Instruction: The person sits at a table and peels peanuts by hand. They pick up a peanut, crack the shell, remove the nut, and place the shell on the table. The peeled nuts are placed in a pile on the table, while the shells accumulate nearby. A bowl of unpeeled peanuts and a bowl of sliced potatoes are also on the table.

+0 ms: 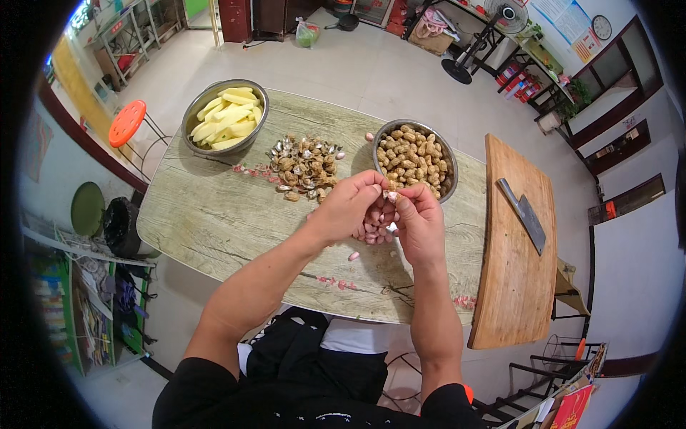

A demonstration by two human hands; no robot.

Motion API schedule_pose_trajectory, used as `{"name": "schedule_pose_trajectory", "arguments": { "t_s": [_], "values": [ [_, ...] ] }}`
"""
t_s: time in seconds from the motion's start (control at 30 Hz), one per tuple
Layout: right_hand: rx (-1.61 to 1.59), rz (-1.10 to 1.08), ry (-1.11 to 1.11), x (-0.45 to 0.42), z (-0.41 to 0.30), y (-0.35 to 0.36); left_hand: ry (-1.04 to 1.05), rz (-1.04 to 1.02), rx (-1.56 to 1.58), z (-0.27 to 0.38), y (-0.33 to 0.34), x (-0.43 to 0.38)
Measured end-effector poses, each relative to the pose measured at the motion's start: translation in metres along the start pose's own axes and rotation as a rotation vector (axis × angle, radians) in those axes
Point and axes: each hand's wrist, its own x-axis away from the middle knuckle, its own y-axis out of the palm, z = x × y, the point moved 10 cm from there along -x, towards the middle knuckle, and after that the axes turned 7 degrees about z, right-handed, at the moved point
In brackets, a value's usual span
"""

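My left hand and my right hand meet over the table, fingertips pinching a peanut in its opened shell between them. Beneath them lies a heap of pink shelled peanuts, partly hidden by my hands. One loose peanut kernel rests nearer to me. Just beyond my right hand stands a steel bowl full of unshelled peanuts. A pile of empty peanut shells lies to the left, past my left hand.
At the table's far left is a metal bowl of peeled, cut pale-yellow pieces. On the right, a thick wooden chopping board bears a cleaver. An orange-topped stool stands beyond the left end, a black-lined bin beside it.
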Motion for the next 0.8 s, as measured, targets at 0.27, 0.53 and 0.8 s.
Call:
{"name": "schedule_pose_trajectory", "arguments": {
  "t_s": [0.27, 0.53, 0.8],
  "values": [
    [0.3, -0.019, -0.025, 0.001, -0.003, 0.001, -0.099, 0.013, -0.012, -0.005, -0.001, 0.0],
    [0.183, 0.017, -0.027, 0.0, -0.002, -0.002, -0.058, 0.006, 0.0, 0.005, -0.001, 0.003],
    [-0.002, 0.103, 0.005, -0.001, 0.001, -0.011, 0.012, 0.052, -0.374, 0.009, 0.002, 0.004]
  ]
}}
